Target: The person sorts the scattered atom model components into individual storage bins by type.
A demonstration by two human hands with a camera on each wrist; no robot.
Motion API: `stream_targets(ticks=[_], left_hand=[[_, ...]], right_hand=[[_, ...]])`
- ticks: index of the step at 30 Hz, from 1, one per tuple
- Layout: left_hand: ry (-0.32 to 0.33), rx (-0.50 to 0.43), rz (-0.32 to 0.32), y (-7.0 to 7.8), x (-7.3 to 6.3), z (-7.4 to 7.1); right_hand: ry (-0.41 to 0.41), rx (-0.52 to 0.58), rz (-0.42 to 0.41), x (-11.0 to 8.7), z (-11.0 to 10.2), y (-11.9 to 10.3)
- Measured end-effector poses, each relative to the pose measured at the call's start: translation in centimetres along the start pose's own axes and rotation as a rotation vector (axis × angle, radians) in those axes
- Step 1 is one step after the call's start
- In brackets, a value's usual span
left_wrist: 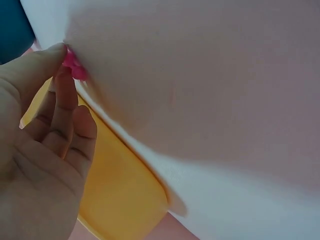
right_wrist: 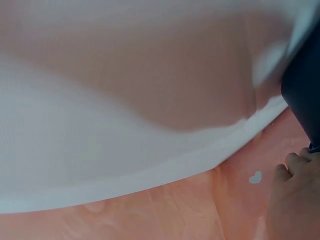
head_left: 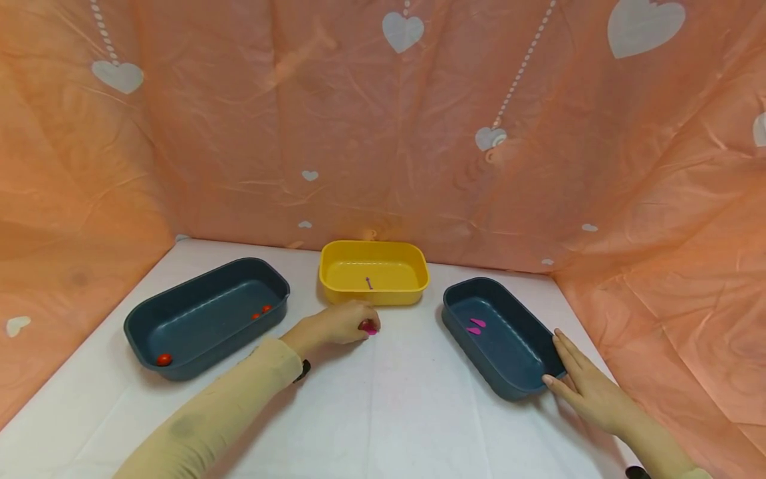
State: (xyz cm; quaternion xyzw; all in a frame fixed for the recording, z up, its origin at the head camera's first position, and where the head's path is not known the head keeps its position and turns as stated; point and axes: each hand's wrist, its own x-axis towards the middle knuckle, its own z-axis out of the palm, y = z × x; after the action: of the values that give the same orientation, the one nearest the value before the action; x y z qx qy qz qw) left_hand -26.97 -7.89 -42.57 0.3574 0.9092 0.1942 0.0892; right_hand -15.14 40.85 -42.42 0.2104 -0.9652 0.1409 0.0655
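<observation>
My left hand (head_left: 347, 320) is over the white table just in front of the yellow tray. Between its thumb and fingertips it pinches a small bright pink piece (left_wrist: 75, 66), partly hidden by the fingers. My right hand (head_left: 589, 392) rests at the near right corner of the right dark blue tray (head_left: 509, 389), its fingers straight along the rim and its thumb at the near end. Inside that tray lie two pink teardrop-shaped pieces (head_left: 474, 330). The yellow tray (head_left: 374, 297) holds a thin purple piece (head_left: 369, 283).
On the left stands another dark blue tray (head_left: 203, 326) with a round red piece (head_left: 164, 359) in its near corner and two smaller red ones (head_left: 260, 313) towards the right end. An orange curtain (head_left: 371, 133) with white hearts hangs behind the white table (head_left: 389, 412) and along both sides.
</observation>
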Motion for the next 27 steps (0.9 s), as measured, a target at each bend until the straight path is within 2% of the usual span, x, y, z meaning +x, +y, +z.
stream_targets(ticks=[8, 15, 22, 27], left_hand=[[0.015, 0.002, 0.016, 0.08, 0.05, 0.19], [0.014, 0.013, 0.003, 0.35, 0.04, 0.2], [0.035, -0.003, 0.052, 0.05, -0.01, 0.32], [0.052, -0.03, 0.046, -0.07, -0.01, 0.45]], right_hand=[[-0.007, 0.004, 0.01, 0.03, 0.02, 0.0], [-0.004, 0.005, 0.008, 0.01, 0.02, 0.02], [0.0, 0.005, 0.005, 0.0, 0.08, 0.08], [0.003, 0.005, 0.005, -0.02, 0.12, 0.13]])
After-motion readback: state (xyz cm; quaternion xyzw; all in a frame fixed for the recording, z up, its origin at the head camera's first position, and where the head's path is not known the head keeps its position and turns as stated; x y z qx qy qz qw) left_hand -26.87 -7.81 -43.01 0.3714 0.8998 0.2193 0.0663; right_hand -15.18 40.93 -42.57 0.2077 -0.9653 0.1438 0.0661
